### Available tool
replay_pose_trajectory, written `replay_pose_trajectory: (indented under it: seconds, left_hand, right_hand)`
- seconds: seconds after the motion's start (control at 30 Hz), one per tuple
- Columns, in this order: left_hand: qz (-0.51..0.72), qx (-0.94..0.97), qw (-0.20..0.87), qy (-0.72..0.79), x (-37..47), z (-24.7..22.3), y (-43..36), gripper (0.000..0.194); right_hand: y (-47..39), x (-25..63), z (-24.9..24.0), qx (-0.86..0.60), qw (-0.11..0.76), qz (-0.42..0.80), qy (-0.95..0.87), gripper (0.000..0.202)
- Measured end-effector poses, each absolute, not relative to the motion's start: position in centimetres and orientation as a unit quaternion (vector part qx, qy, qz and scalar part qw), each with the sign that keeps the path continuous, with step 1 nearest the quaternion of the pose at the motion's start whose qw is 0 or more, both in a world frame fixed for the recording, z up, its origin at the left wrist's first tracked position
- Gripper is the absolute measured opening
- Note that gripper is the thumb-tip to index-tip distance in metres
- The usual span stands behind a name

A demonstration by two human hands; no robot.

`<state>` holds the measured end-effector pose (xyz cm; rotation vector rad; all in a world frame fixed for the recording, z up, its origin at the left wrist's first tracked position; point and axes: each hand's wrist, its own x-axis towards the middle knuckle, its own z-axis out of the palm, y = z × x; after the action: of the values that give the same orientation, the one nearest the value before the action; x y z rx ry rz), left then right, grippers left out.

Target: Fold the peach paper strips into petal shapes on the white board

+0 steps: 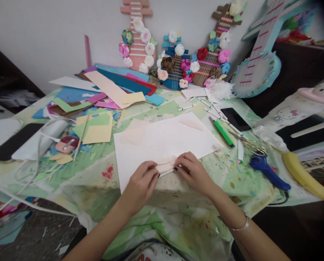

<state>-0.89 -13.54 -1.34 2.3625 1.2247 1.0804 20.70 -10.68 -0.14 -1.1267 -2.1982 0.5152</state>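
Observation:
A thin strip of pale pink paper stretches between my two hands, over the front edge of a large white sheet. My left hand pinches its left end. The right end is pinched by my right hand, which wears a bracelet at the wrist. Pale pink tissue pieces lie on the white sheet's upper left, and another pale pink piece rests near its upper right.
Coloured paper and a cable lie left. Right are a green marker, scissors, a phone, a blue glue gun and a banana. Flower-decorated paper instruments stand behind.

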Motion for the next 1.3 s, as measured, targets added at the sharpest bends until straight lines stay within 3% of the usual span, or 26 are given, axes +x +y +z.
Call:
replay_pose_trajectory:
  seconds: [0.13,0.47,1.3]
  left_hand:
    - [0.396,0.785,0.184,0.439,-0.9,-1.0,-13.3,0.012]
    - [0.382,0.762,0.191,0.486,-0.6,-0.4,-13.0,0.012]
    - [0.352,0.785,0.069,0.506,0.3,-2.0,-12.2,0.013]
  right_hand:
    - [-10.4,20.6,0.1,-0.444,0.306,0.222,-0.812,0.007]
    - [-10.2,19.9,0.4,-0.492,0.299,0.257,-0.776,0.009]
    - [-10.1,18.9,0.3,-0.533,0.297,0.222,-0.760,0.014]
